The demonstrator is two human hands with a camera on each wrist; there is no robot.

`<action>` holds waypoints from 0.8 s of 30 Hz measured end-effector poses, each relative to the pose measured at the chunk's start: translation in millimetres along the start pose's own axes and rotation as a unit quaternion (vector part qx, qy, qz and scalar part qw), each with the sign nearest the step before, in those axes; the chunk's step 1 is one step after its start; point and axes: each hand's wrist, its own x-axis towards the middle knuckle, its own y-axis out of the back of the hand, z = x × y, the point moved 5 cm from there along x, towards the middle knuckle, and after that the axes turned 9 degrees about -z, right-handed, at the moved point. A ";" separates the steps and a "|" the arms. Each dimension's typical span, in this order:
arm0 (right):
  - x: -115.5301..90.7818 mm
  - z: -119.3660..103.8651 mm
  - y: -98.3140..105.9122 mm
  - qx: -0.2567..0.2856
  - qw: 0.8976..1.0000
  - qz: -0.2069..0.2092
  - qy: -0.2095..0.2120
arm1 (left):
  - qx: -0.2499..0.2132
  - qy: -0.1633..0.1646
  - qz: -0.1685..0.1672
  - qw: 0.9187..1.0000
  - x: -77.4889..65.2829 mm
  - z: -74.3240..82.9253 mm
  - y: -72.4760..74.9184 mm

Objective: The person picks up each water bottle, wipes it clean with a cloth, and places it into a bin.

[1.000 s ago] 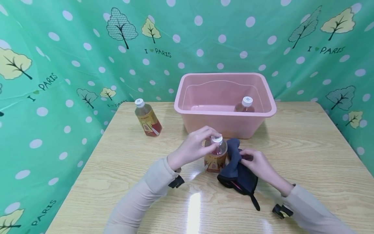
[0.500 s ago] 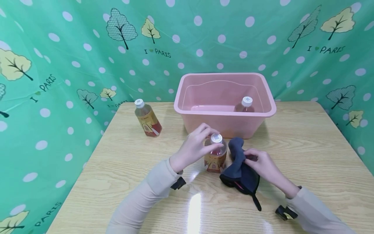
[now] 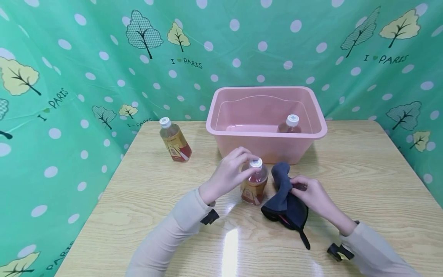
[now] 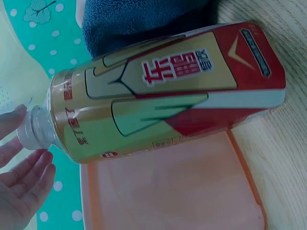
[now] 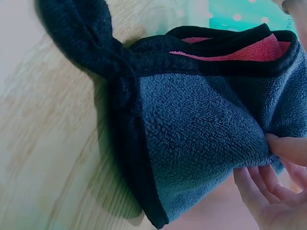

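My left hand (image 3: 230,175) pinches the white cap of a bottle of brown drink (image 3: 253,188) between thumb and fingers. That bottle stands just in front of the pink bin; its gold and red label (image 4: 172,96) fills much of the left wrist view. Right of the bottle, a folded dark blue-grey cloth (image 3: 282,188) with black edging lies bunched on the table. My right hand (image 3: 309,196) pinches a fold of it between thumb and fingertips. In the right wrist view, pink lining (image 5: 261,50) shows inside the cloth, and a black loop (image 5: 81,33) sticks out from its corner.
The pink bin (image 3: 266,144) stands at the back of the wooden table (image 3: 138,219), with one white-capped bottle (image 3: 292,123) inside at the right. Another such bottle (image 3: 175,140) stands at the back left. A green printed curtain (image 3: 235,46) hangs behind the table.
The bottle under my left hand has turned a little, its label now facing at an angle. My right hand and the cloth have shifted slightly right, leaving a wider gap from the bottle.
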 end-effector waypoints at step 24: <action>1.6 -2.4 -2.4 -0.001 1.000 -0.009 0.003 | 0.017 -0.038 -0.046 0.998 -4.1 -2.3 2.0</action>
